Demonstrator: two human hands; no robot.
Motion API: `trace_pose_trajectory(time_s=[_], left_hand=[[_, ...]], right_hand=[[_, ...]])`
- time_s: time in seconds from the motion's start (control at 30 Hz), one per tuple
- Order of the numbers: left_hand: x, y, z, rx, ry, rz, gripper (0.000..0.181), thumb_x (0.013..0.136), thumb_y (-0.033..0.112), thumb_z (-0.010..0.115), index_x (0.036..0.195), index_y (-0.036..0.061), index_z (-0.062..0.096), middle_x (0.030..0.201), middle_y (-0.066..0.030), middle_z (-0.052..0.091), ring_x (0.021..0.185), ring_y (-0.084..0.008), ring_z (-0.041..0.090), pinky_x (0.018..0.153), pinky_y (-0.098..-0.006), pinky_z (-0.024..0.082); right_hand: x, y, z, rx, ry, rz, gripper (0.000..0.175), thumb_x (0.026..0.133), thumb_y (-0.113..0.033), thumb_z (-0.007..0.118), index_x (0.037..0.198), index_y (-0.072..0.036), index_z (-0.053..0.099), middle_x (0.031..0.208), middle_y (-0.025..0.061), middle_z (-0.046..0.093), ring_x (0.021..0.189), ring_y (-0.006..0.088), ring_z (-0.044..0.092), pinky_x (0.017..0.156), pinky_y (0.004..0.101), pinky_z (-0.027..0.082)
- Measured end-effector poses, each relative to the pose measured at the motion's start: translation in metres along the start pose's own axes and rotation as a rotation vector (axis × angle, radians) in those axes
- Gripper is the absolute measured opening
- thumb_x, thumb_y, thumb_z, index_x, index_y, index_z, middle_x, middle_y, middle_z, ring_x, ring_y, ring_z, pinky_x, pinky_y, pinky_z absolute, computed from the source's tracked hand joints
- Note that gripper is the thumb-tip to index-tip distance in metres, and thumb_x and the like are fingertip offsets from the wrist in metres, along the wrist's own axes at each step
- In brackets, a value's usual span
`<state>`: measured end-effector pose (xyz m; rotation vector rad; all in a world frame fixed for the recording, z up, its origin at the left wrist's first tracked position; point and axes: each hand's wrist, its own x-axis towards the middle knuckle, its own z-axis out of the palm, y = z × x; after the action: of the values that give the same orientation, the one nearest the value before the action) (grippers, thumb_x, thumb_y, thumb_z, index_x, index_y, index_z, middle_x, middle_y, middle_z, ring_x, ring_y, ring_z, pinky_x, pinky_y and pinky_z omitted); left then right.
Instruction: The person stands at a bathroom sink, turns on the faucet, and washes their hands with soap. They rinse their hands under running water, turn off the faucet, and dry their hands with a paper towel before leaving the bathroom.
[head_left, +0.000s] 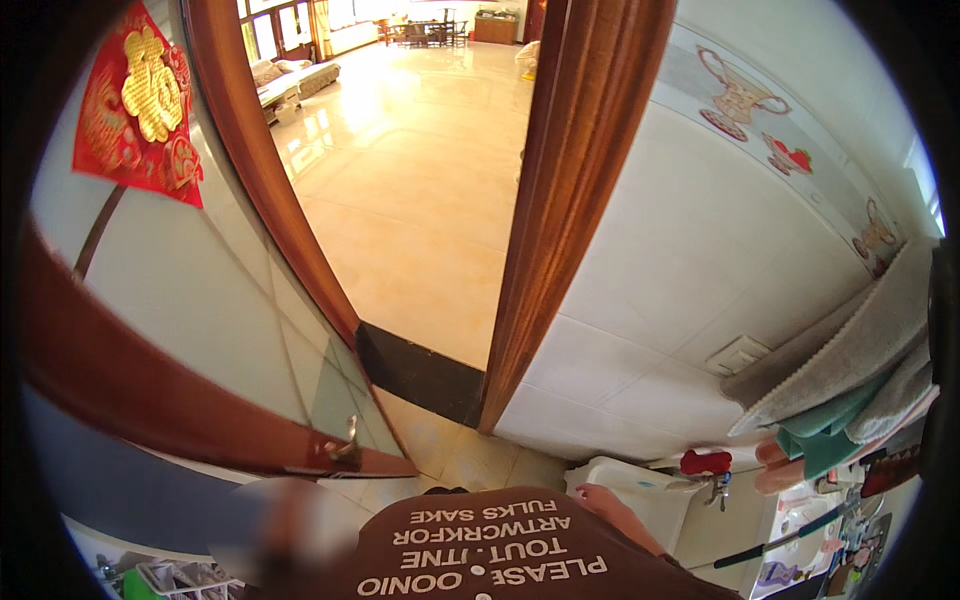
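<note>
My right hand (596, 496) hangs low in front of a white basin (600, 474), fingers loosely apart, with nothing seen in it. Whether it touches the basin I cannot tell. A heavily blurred skin-toned patch lies at the lower left; it may be my left hand or arm, but its shape is hidden. Near that patch is a wood-framed glass door (247, 420), standing ajar, with a metal handle (345, 448). My brown shirt (480, 540), bearing white lettering, fills the bottom middle.
A wooden door frame (577, 187) and dark threshold (420, 371) lead to a bright tiled room with a sofa (307, 79). Grey and green towels (847, 360) hang at right, above a faucet (720, 491) and a cluttered counter. A crate (187, 577) stands lower left.
</note>
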<state>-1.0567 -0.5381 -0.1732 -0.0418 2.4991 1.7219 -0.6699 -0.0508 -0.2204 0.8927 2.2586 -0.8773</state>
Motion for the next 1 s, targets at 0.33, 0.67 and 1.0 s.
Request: trace_pose_trajectory(time_s=[0.33,0.67,1.0], left_hand=[[-0.013,-0.040,-0.078,0.375,0.162,-0.306,0.025,0.074,0.002,0.069,0.094,0.0051,0.055,0.092,-0.0090,0.059,0.094,-0.0210,0.060,0.081,-0.0390,0.048],[0.108,-0.050,-0.057,0.460,0.087,-0.420,0.026,0.074,0.003,0.069,0.096,0.0051,0.056,0.094,-0.0091,0.060,0.095,-0.0213,0.060,0.082,-0.0387,0.048],[0.323,-0.010,0.024,0.448,-0.092,-0.326,0.026,0.075,0.004,0.070,0.098,0.0051,0.057,0.095,-0.0091,0.061,0.096,-0.0216,0.060,0.083,-0.0384,0.048]], right_hand=[[0.162,-0.169,-0.033,-0.110,-0.106,-0.328,0.054,0.088,-0.044,0.057,0.128,-0.007,0.058,0.123,0.0191,0.061,0.115,0.0361,0.057,0.098,0.0443,0.045],[0.296,-0.389,-0.065,-0.115,-0.268,-0.598,0.051,0.089,-0.040,0.059,0.127,-0.005,0.058,0.119,0.0189,0.064,0.111,0.0343,0.060,0.094,0.0413,0.048],[0.441,-0.488,-0.167,-0.187,-0.189,-0.581,0.050,0.091,-0.042,0.058,0.127,-0.008,0.058,0.115,0.0166,0.066,0.105,0.0314,0.063,0.090,0.0402,0.050]])
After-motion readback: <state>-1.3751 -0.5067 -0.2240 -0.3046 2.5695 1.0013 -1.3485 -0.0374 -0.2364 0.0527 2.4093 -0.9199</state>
